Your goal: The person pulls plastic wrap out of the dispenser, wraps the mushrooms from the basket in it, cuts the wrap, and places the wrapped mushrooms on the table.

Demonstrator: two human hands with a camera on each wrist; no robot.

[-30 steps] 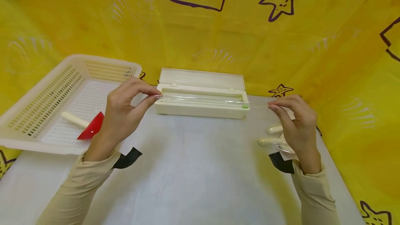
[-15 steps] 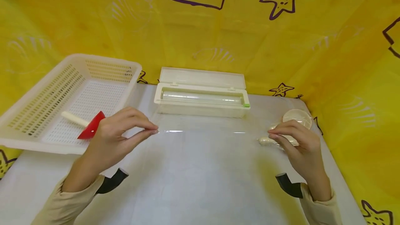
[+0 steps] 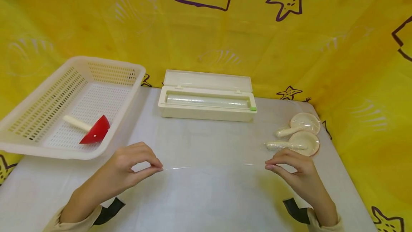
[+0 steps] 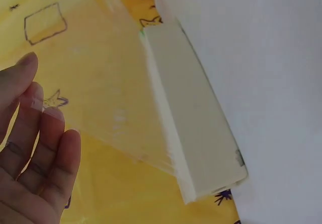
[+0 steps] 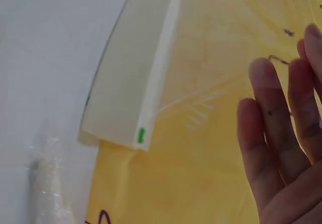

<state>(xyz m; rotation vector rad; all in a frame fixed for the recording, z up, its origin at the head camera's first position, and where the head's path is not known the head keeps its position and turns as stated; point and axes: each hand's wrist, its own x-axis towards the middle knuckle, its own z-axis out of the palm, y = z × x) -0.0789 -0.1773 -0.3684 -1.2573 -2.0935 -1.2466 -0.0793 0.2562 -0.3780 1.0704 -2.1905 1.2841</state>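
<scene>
My left hand (image 3: 128,167) pinches one corner of a clear sheet of cling film (image 3: 181,168) between thumb and fingertips. Its other front corner is pinched by my right hand (image 3: 294,171). The film stretches between the hands, low over the table, and runs back to the cream cling film dispenser (image 3: 207,114). Inside the dispenser the roll (image 3: 206,101) shows, and the lid (image 3: 207,80) is tipped back. In the left wrist view the film (image 4: 115,93) reaches the dispenser's edge (image 4: 188,113). The right wrist view shows the dispenser's green end tab (image 5: 141,135).
At the left stands a white slotted basket (image 3: 72,154) holding a red ladle (image 3: 98,131) with a cream handle. Two ladles wrapped in film, a nearer one (image 3: 307,142) and a farther one (image 3: 305,121), lie on the right. Yellow patterned cloth (image 3: 206,28) rises behind the table.
Both hands have come from beside the dispenser toward the front, drawing out a longer sheet of cling film. They also sit lower, and the wrapped ladles are now uncovered from behind the right hand.
</scene>
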